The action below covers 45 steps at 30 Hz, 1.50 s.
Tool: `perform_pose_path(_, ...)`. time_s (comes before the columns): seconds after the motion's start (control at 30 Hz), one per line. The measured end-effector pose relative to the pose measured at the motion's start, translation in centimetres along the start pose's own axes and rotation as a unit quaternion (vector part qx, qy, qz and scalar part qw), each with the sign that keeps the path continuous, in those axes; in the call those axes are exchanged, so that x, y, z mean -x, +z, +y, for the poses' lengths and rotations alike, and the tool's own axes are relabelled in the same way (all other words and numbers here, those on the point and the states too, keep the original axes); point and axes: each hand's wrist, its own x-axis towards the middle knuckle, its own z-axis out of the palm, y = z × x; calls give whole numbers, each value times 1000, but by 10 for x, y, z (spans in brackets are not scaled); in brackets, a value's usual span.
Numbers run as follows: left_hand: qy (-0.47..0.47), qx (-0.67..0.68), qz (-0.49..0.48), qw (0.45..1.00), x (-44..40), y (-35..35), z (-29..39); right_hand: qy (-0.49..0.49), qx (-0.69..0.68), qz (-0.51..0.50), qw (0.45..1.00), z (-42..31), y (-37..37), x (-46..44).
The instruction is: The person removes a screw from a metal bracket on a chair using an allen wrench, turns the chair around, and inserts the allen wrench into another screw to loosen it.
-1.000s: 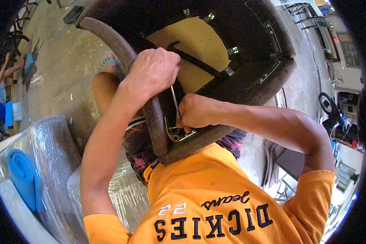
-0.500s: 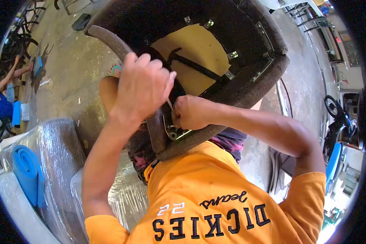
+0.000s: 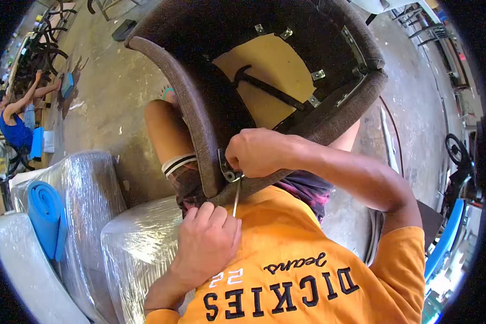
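A brown upholstered chair shell rests against my lap, its hollow inside facing up. Down by my shirt, my left hand is closed round a thin silver wrench-like tool whose shaft runs up to the near corner of the shell. At that corner sits a metal bracket with a round hole. My right hand has its fingers pinched together over the bracket, close to the tool's upper end; what they grip is hidden. Inside the shell, a black hammer lies across a tan panel.
Several metal brackets line the shell's inner edge. Plastic-wrapped furniture and a rolled blue foam sheet stand to my left. Another person in blue sits on the floor at the far left. A dark object lies on the concrete.
My left hand has swung down from above the shell's left edge to my shirt, and the tool now points toward me. My right hand stays at the bracket. The view shifted slightly.
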Motion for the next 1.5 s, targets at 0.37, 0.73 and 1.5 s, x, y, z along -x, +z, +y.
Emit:
perform_pose_path(0.37,-165,125,120,971,-98,-63,-78,32,-151,81,985,10,-11,15)
perform_pose_path(0.73,-19,-129,-180,975,-236,-9,-136,286,-233,-102,924,10,-14,-23)
perform_pose_path(1.5,10,-161,-212,964,-231,16,-142,320,-236,-141,907,9,-9,-33)
